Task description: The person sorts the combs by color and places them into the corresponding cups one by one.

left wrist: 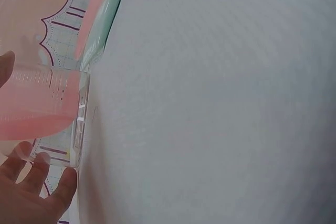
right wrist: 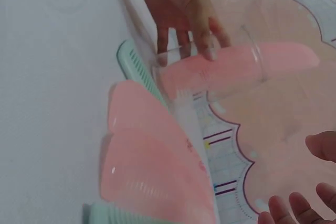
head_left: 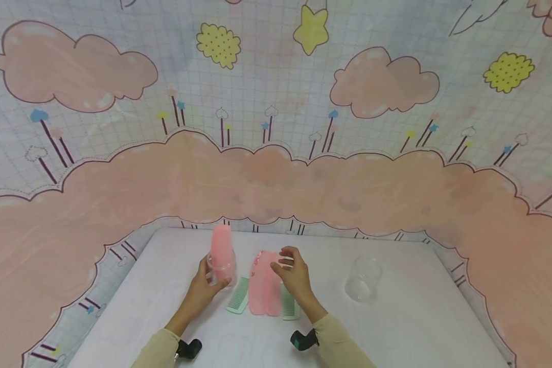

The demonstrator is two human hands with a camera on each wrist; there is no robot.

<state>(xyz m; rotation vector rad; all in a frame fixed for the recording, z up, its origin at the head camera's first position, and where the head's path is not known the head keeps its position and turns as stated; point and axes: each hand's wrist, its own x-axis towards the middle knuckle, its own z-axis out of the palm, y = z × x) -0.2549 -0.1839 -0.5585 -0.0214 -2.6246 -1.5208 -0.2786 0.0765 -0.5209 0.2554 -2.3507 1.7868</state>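
My left hand [head_left: 201,287] grips a clear plastic cup [left wrist: 80,121] from its left side, fingers and thumb around the wall. A pink comb [head_left: 221,239] stands in that cup, its upper part sticking out above the rim. Two more pink combs [head_left: 257,289] lie side by side on the table between my hands. On either side of them lie a light green comb [head_left: 238,296] at the left and another green comb [head_left: 291,305] at the right. Over the upper right of the pink pair hovers my right hand [head_left: 296,273], its fingers loosely bent and nothing between them.
A second clear cup [head_left: 361,289] stands on the white table [head_left: 423,317] to the right of my right hand. Behind the table's far edge hangs a backdrop [head_left: 285,189] printed with clouds. Dark wrist devices [head_left: 304,340] sit at both sleeves.
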